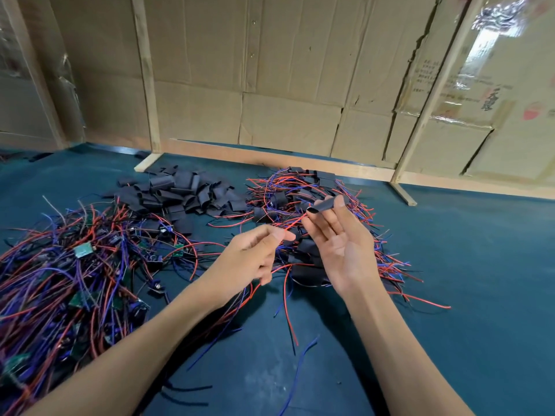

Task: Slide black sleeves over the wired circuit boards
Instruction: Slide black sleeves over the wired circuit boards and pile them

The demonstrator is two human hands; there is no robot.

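Observation:
My right hand [339,244] is raised over the table and holds a black sleeve [326,206] between thumb and fingers, its open end facing left. My left hand [255,256] pinches red and blue wires [295,222] whose ends reach the sleeve's mouth. More of those wires hang below my left hand. The board on them is hidden in my left hand. A heap of empty black sleeves [180,190] lies behind. Bare green boards with wires [75,265] are piled at the left. Sleeved boards [306,187] are heaped behind my right hand.
The table has a dark teal cover [465,265]. A cardboard wall on a wooden frame [270,85] stands along the back, with wooden feet [404,195] on the table. Loose wires lie near the front edge.

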